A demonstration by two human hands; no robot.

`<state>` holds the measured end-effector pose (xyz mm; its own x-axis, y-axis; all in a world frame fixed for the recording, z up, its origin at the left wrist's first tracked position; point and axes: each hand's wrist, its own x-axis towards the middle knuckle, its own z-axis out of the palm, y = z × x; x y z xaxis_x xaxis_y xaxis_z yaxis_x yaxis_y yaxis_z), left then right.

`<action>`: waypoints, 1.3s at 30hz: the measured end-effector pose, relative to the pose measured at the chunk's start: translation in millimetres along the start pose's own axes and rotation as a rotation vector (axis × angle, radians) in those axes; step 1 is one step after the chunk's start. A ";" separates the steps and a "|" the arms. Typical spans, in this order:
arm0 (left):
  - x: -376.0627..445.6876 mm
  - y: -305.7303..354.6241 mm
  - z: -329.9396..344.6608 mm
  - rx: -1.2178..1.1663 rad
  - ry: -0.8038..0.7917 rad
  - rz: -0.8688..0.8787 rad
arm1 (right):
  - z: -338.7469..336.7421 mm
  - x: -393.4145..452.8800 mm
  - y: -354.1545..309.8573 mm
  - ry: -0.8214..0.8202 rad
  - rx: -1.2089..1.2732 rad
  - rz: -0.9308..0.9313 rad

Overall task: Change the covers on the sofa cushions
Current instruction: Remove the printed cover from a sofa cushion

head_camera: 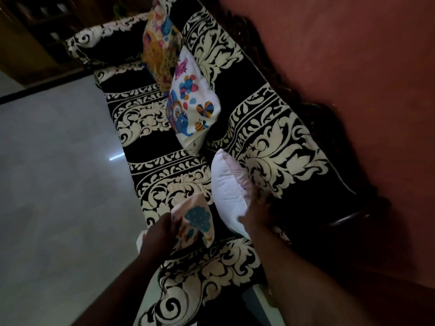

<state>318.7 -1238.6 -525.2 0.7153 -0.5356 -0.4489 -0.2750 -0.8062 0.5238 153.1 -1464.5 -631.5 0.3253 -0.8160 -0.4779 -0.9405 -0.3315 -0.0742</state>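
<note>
A bare white cushion (227,184) leans against the sofa's backrest on the black-and-cream patterned sofa (270,142). My right hand (255,214) lies on the cushion's near edge, blurred, fingers spread. My left hand (160,234) grips a folded cover (195,221), pale pink with a blue cloud print, just left of the white cushion. Farther along the seat stand a white cushion with colourful animal prints (195,107) and a yellow-orange printed cushion (160,45).
A glossy pale tiled floor (58,172) runs along the sofa's left side. A reddish wall (353,55) stands behind the backrest. The sofa's far armrest (103,41) is draped in the same cloth. Dark wooden furniture (30,31) sits at top left.
</note>
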 end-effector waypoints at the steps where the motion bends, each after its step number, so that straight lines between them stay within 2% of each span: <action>1: -6.9 -1.8 -1.0 -0.027 0.003 0.019 | 15.0 1.1 20.4 -0.042 0.168 0.146; 2: -16.5 -4.0 -4.6 -0.051 0.008 0.033 | 26.6 -1.7 33.6 -0.051 0.326 0.237; 4: -28.1 -20.6 -2.6 -0.051 0.002 0.054 | 30.6 -7.5 38.4 -0.049 0.515 0.246; 8: -33.5 -52.1 6.7 -0.048 0.014 0.041 | -13.4 -20.9 0.8 0.103 0.546 0.033; 11: -31.4 -43.6 7.2 -0.048 0.026 0.065 | -31.9 -16.9 3.2 0.252 0.570 -0.137; 13: -24.4 -32.4 7.9 -0.053 0.039 0.082 | -28.7 -7.9 16.8 0.263 0.594 -0.110; 15: -13.4 -24.5 13.1 -0.063 0.023 0.078 | -12.2 9.4 31.6 0.142 0.588 -0.043; 17: -3.8 -20.9 22.4 -0.086 -0.010 0.048 | 5.9 30.4 40.3 0.040 0.599 0.130; 19: 3.1 -19.7 31.7 -0.063 -0.023 0.036 | 21.6 42.0 38.6 0.053 0.609 0.309; 21: 6.4 -17.8 35.7 -0.049 -0.013 0.049 | 21.9 29.2 21.1 0.136 0.481 0.253; 23: 8.2 -14.9 38.4 -0.061 -0.018 0.069 | 15.7 -1.3 -2.6 0.266 0.409 0.055; 24: 5.9 -11.8 36.0 -0.069 -0.022 0.079 | 18.4 -20.8 -14.1 0.220 0.533 -0.064; 26: 1.9 -4.7 29.3 -0.100 -0.050 0.105 | 30.1 -51.9 -29.9 -0.029 0.812 -0.264; 27: -3.9 -2.1 23.1 -0.126 -0.073 0.132 | 34.8 -68.8 -34.1 -0.128 0.863 -0.358; 30: -26.5 10.9 4.9 -0.121 -0.147 0.252 | 25.0 -124.8 -49.3 -0.347 0.784 -0.478; 31: -36.0 17.1 -0.3 -0.128 -0.163 0.306 | 20.5 -143.1 -54.8 -0.416 0.810 -0.471; 32: -53.0 21.2 -7.3 -0.143 -0.181 0.359 | 13.2 -167.3 -59.8 -0.405 0.889 -0.425; 34: -102.6 21.9 -20.6 -0.267 -0.224 0.465 | -7.1 -227.2 -58.4 -0.273 1.254 -0.195; 37: -125.0 3.6 -16.8 -0.284 0.068 0.601 | -40.2 -267.2 -46.3 -0.028 1.606 0.008; 38: -135.9 -6.2 -15.0 -0.256 0.092 0.587 | -49.8 -286.9 -33.6 0.035 1.731 0.092; 39: -146.2 -18.5 -10.0 -0.220 0.042 0.533 | -58.4 -312.3 -16.0 0.085 1.879 0.156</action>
<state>225.6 -1142.8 -462.0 0.5404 -0.8396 -0.0547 -0.4680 -0.3540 0.8098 72.3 -1232.1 -429.9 0.1858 -0.8210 -0.5399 0.1906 0.5692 -0.7998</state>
